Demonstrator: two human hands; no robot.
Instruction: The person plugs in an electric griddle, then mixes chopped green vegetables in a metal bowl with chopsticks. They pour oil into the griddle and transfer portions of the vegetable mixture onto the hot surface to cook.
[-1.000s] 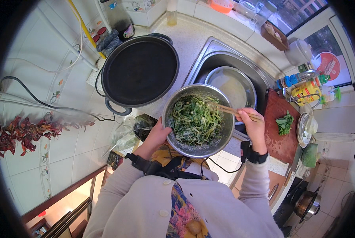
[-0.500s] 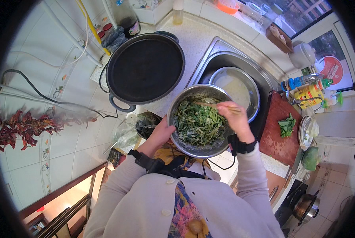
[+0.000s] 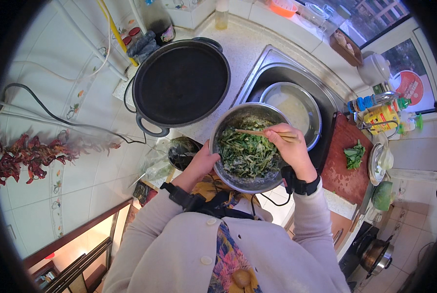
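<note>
A steel bowl [image 3: 223,176] of chopped greens [image 3: 245,154], coated in something pale, is held over the counter's front edge. My left hand [image 3: 203,161] grips its left side, thumb near the rim. My right hand [image 3: 289,146] is closed on wooden chopsticks [image 3: 250,132], whose tips reach into the greens at the upper left of the bowl. Just behind, a second steel bowl [image 3: 296,110] of pale contents sits in the sink [image 3: 272,73]. A black two-handled pan [image 3: 179,83] stands to the left on the counter [image 3: 235,34].
At right are a red cutting board [image 3: 345,178] with leaves [image 3: 355,156], stacked dishes [image 3: 375,166], detergent bottles [image 3: 384,119] and a pot [image 3: 377,254]. Dried red peppers [image 3: 30,156], cords and pipes line the left wall. Plastic bags [image 3: 157,163] lie below the pan.
My right hand and chopsticks have moved up and leftward across the bowl, the tips now farther left. The whole scene shifts slightly rightward, with my left hand still on the bowl.
</note>
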